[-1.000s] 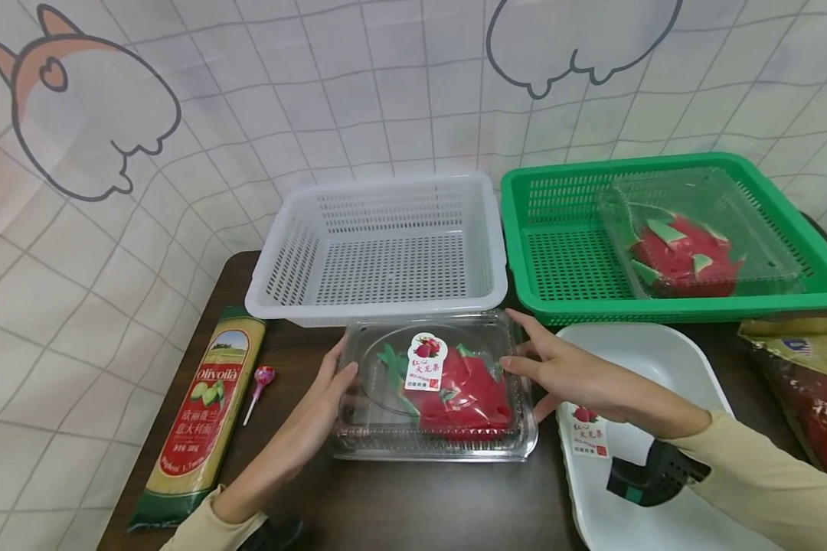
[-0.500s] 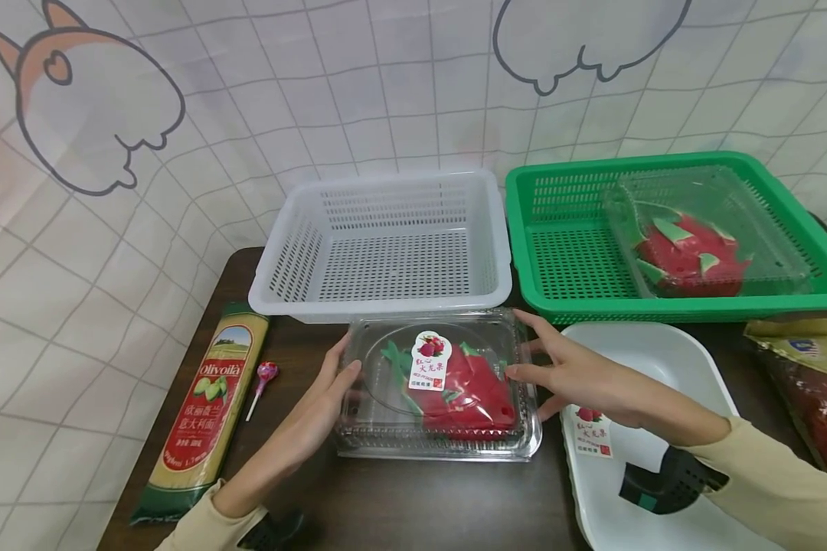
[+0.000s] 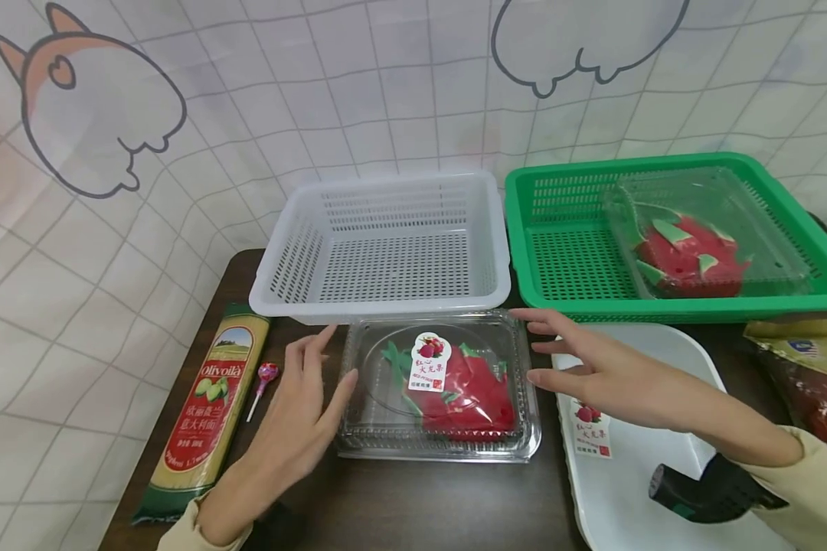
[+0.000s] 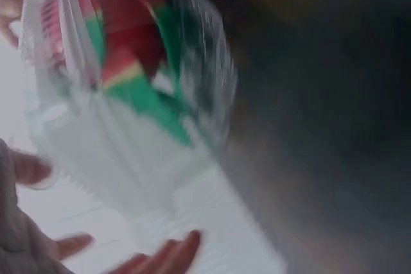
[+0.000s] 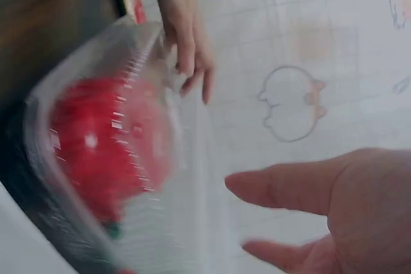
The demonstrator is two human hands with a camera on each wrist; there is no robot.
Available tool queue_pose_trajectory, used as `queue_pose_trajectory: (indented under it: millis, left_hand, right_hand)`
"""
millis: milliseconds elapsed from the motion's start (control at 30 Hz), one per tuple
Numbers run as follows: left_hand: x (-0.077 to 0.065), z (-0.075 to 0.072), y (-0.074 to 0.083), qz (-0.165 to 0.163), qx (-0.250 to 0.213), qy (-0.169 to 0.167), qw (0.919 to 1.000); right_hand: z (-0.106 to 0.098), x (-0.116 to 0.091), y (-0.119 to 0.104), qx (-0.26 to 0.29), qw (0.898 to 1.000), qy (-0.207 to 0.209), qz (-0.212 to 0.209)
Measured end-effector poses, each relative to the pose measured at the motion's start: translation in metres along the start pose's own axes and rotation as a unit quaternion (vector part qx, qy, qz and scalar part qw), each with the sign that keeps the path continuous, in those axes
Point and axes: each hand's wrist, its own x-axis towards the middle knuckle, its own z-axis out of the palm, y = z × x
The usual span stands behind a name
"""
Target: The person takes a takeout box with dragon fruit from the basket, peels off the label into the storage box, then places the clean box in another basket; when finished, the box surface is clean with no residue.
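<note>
A clear plastic clamshell box (image 3: 379, 417) lies closed on the dark table, a label (image 3: 429, 362) on its lid. Inside it is a red dragon fruit (image 3: 465, 405) with green scales. My left hand (image 3: 292, 421) is beside the box's left edge, fingers spread and relaxed, holding nothing. On the other side my right hand (image 3: 613, 375) hovers by the right edge with loose fingers, over the white tray. The right wrist view shows a gap between the right hand's fingers (image 5: 276, 187) and the box (image 5: 96, 139). The left wrist view is blurred, with the box (image 4: 199, 62) beyond the left fingers.
Behind the box stands a white basket (image 3: 379, 310). A green basket (image 3: 572, 306) to its right holds another boxed dragon fruit (image 3: 689, 252). A white tray (image 3: 661, 337) with a label (image 3: 591, 432) lies right. Spaghetti (image 3: 203, 413) and a lollipop (image 3: 262, 386) lie left; a red-gold bag (image 3: 809, 383) lies far right.
Both hands have let go of the clamshell box and drawn apart, the left hand to the left and the right hand to the right. The box stays in place.
</note>
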Motion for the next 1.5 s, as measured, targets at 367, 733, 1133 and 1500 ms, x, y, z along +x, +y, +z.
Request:
queue_pose_trajectory:
  millis: [367,733,1133,1500]
  left_hand:
    - [0.020,0.001,0.009,0.288,0.124,0.012,0.9496]
    - [0.024,0.013,0.008,0.242,0.171,-0.060,0.9531]
    - [0.018,0.018,0.012,0.195,0.176,-0.092,0.9604]
    - [0.019,0.020,0.013,0.190,0.187,-0.088,0.9598]
  right_hand:
    - [-0.002,0.012,-0.037,0.059,0.989,-0.049,-0.125]
    - [0.007,0.061,-0.055,-0.013,0.986,-0.086,-0.142]
    - [0.023,0.085,-0.055,-0.126,0.981,-0.072,-0.130]
    - [0.019,0.095,-0.058,-0.141,0.978,-0.069,-0.138]
